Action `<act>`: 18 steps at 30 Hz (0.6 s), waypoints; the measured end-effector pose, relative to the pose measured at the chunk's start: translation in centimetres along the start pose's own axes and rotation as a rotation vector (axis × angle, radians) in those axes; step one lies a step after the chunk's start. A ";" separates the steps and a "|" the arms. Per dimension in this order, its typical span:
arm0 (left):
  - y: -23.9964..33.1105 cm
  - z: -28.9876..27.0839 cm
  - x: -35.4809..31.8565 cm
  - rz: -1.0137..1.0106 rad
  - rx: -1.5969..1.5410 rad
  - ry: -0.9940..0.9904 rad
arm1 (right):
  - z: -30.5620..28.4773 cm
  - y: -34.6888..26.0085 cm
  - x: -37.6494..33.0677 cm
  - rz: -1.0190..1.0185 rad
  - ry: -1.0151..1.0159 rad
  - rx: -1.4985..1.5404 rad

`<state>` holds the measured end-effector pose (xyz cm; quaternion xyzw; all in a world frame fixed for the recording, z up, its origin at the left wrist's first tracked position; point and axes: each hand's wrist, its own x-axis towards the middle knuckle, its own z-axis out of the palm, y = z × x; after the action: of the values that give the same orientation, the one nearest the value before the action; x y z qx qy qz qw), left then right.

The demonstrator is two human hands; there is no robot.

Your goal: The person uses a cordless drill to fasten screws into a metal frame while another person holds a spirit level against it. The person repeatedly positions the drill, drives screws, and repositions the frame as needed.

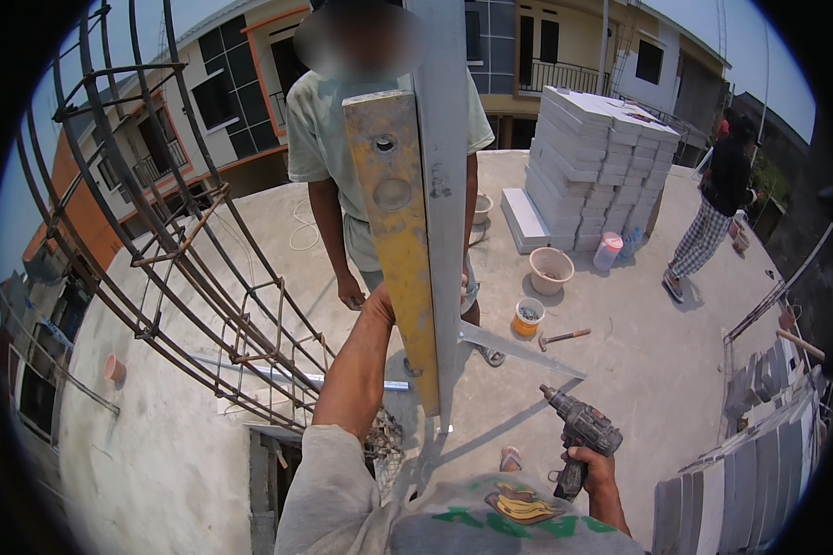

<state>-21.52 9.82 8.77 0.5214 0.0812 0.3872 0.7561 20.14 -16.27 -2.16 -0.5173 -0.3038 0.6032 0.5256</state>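
Scuffed yellow metal level [393,231], matt grey steel post [444,166], rough concrete roof [657,361]

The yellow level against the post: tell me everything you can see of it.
The level is a long yellow bar, worn and smeared grey, metal by its look. It has a small round hole near its top and a larger round vial window below that. It stands nearly upright, leaning slightly, its long edge against the grey post. The left hand presses on it at mid-height from the left side. Its lower end reaches down beside the post's base, above the concrete roof.
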 end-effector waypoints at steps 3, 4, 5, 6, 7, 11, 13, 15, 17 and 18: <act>-0.2 0.1 0.2 0.015 0.021 0.015 | 0.1 -0.5 0.4 -0.013 -0.009 0.005; -0.2 0.2 0.2 0.017 -0.058 -0.004 | 0.2 -0.7 0.6 -0.007 -0.010 0.000; -0.3 0.4 0.2 -0.008 -0.125 -0.009 | 0.2 -0.9 0.8 0.000 -0.010 -0.004; -0.4 0.7 0.2 -0.022 -0.213 -0.026 | 0.3 -1.2 1.0 -0.012 -0.008 -0.006; -0.4 0.9 0.1 -0.037 -0.302 -0.044 | 0.5 -1.4 1.2 -0.022 -0.007 -0.009; -0.4 1.1 0.2 -0.017 -0.278 0.042 | 1.0 -2.1 1.5 -0.037 -0.020 -0.022; -0.6 0.9 0.3 0.019 -0.260 0.052 | 1.2 -2.3 1.4 -0.040 -0.016 -0.033; -1.0 0.5 0.2 -0.006 -0.344 0.079 | 1.2 -2.3 1.3 -0.030 -0.008 -0.041; -1.5 -0.2 0.0 -0.026 -0.394 0.110 | 1.2 -2.1 1.1 -0.021 -0.019 -0.045; -1.8 -0.7 -0.2 -0.037 -0.403 0.128 | 1.1 -2.0 1.1 -0.006 -0.017 -0.052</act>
<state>-21.11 9.93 6.91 0.3323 0.0592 0.4139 0.8454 19.81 -14.48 -0.33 -0.5250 -0.3253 0.5979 0.5110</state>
